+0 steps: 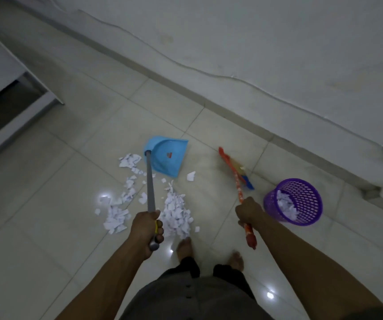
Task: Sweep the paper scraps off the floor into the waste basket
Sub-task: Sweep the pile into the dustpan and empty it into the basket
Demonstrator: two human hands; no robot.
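Gripping dustpan handle (150, 188): left hand (146, 229) | right hand (248, 211) grips broom (236, 174), head pointing away toward wall (278, 42)

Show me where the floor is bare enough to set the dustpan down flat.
Bare tile lies between the dustpan and the broom, bar one loose scrap, and again left of the paper scraps toward the white furniture. Crowded: both sides of the dustpan's handle, where scraps lie thick.
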